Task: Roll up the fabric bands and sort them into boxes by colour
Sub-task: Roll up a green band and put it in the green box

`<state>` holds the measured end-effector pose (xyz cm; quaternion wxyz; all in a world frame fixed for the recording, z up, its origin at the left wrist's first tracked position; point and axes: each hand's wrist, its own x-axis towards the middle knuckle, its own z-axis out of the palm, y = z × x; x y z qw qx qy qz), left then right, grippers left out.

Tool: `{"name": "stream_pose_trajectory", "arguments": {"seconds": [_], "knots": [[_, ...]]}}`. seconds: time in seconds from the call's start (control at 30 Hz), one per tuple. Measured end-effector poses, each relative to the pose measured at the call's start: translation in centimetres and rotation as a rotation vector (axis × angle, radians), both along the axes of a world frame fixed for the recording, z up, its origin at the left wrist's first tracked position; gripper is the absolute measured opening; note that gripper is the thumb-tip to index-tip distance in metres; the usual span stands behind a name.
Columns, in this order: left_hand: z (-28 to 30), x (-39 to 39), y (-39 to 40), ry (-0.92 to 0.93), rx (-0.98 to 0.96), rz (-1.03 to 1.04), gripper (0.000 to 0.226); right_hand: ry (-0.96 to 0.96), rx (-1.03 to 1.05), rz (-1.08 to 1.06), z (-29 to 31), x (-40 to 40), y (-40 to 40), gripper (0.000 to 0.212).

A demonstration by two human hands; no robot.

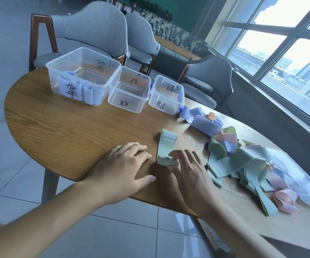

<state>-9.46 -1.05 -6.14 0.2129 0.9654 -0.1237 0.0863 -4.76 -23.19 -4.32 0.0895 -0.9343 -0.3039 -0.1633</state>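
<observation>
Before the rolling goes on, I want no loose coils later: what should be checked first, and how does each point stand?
1. Green band lies flat on the table: ok.
2. Near end already curled under the right hand fingers: ok.
3. Left hand helping: not ok, it rests flat on the table beside the band.
4. Roll tightness: cannot tell.
5. Small box ahead has room: ok.
6. Loose pile apart from the band: ok.
</observation>
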Motion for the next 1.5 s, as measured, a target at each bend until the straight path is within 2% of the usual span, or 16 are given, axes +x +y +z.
{"name": "stream_pose_trajectory", "arguments": {"seconds": [0.13,0.27,0.47,0.83,1.17,1.23,1.33,1.4,1.5], "knots": [[0.0,0.0,0.0,-0.012,-0.005,-0.001,0.068,-0.010,0.038,0.007,-0.1,-1.7,-0.6,0.020],[-0.1,0.1,0.0,-0.020,-0.003,0.004,0.082,-0.022,0.025,0.012,-0.2,-3.4,-1.1,0.020],[0.0,0.1,0.0,-0.029,-0.003,0.008,0.084,-0.057,0.000,-0.020,-0.2,-4.0,-0.9,0.012],[0.1,0.1,-0.1,-0.019,-0.002,0.013,0.084,-0.040,0.075,-0.103,-0.4,-4.9,-0.2,0.036],[0.4,0.0,-0.2,-0.002,-0.017,0.020,0.088,0.063,0.123,-0.080,-0.9,-4.0,-0.5,0.038],[0.5,0.0,-0.2,0.001,-0.019,0.019,0.084,0.056,0.131,-0.100,-0.9,-3.6,-0.2,0.039],[0.7,0.1,-0.3,-0.009,-0.050,0.015,0.067,0.039,0.119,-0.121,-0.9,-3.0,0.1,0.040],[0.8,0.2,-0.4,-0.026,-0.075,0.014,0.065,0.039,0.104,-0.129,-0.8,-2.7,0.2,0.041],[0.9,0.4,-1.0,-0.052,-0.205,-0.004,0.063,0.057,0.101,-0.160,-0.6,-2.3,0.6,0.045]]}}
